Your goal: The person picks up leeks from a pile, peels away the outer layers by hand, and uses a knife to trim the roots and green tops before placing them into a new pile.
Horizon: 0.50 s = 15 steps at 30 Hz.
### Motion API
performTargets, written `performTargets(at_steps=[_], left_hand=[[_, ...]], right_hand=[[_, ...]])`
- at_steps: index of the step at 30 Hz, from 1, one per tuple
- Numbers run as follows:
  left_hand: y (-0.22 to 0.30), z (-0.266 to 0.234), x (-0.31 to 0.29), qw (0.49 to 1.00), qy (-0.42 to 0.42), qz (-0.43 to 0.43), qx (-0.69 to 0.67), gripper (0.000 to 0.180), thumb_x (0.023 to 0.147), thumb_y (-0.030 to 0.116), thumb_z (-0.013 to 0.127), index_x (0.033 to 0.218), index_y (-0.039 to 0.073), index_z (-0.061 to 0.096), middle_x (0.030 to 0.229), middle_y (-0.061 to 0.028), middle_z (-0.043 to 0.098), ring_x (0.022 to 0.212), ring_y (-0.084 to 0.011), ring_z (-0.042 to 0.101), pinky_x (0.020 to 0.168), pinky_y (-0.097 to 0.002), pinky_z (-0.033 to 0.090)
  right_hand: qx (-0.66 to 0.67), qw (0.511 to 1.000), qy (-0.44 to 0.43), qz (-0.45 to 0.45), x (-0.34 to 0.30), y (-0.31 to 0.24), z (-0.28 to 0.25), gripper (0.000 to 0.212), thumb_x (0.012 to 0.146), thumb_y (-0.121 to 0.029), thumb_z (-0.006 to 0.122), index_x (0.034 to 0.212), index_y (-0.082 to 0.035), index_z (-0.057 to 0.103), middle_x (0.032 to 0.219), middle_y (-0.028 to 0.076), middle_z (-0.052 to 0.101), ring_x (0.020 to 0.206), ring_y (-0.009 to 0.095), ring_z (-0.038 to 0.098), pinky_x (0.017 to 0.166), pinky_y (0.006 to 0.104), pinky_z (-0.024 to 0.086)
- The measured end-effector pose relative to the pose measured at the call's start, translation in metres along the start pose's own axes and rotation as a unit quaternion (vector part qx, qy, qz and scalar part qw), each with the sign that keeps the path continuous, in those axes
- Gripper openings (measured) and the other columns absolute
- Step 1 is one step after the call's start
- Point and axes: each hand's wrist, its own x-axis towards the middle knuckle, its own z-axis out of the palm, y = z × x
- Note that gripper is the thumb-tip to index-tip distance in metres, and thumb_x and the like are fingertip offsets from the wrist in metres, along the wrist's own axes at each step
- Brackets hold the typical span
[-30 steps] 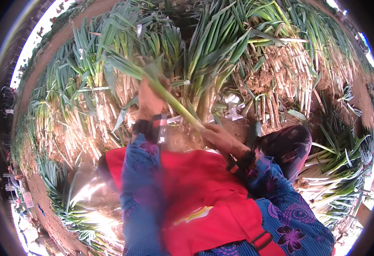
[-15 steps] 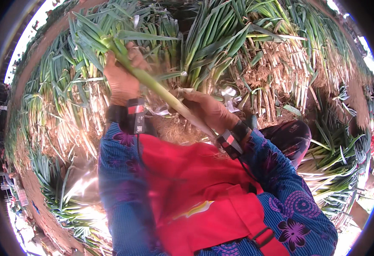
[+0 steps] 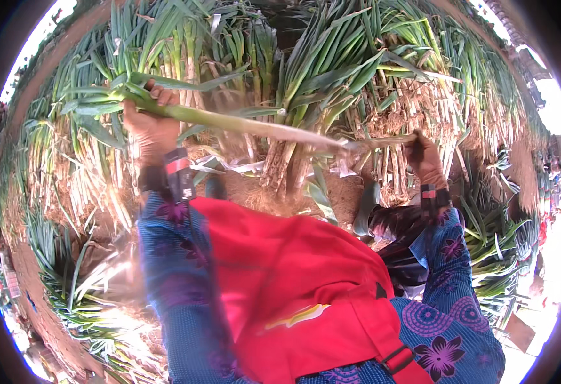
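Stalk (image 3: pixel 248 126) spans the air before leek bundles (image 3: pixel 331 64), left hand (image 3: pixel 151 125) wrapped round its leafy end, right hand (image 3: pixel 426 160) pinching a dry strip (image 3: pixel 392 140) off its pale end; looks like peeling, next calling for steady outward pull.

Open air lies between the held leek (image 3: pixel 229 123) and red apron (image 3: pixel 280 246); leek bundles (image 3: pixel 331 64) wall the far side.

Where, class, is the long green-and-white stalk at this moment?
In the head view, the stalk slants across the upper middle, gripped near its leaves by the left hand, above the red apron in the picture.
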Motion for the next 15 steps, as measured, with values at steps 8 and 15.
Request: performTargets(at_steps=[8, 15], left_hand=[[-0.026, 0.013, -0.009, 0.995, -0.001, -0.034, 0.089, 0.045, 0.098, 0.044, 0.036, 0.109, 0.002, 0.051, 0.077, -0.0048, 0.048, 0.071, -0.0189, 0.048, 0.07, -0.0344, 0.044], [-0.089, 0.044, -0.03, 0.984, -0.069, -0.133, 0.092, 0.038, 0.099, 0.035, 0.039, 0.118, 0.003, 0.047, 0.113, -0.0161, 0.057, 0.113, -0.0325, 0.054, 0.096, -0.0497, 0.044]], right_hand=[[-0.566, 0.771, 0.121, 0.264, -0.002, -0.021, -0.02, 0.038, 0.083, -0.038, 0.066, 0.102, -0.005, 0.062, 0.078, 0.008, 0.065, 0.078, 0.024, 0.066, 0.074, 0.0354, 0.055], [-0.718, 0.682, -0.133, -0.039, 0.013, 0.084, 0.14, 0.04, 0.09, -0.035, 0.056, 0.114, -0.004, 0.061, 0.103, 0.014, 0.065, 0.095, 0.025, 0.062, 0.085, 0.036, 0.049]])
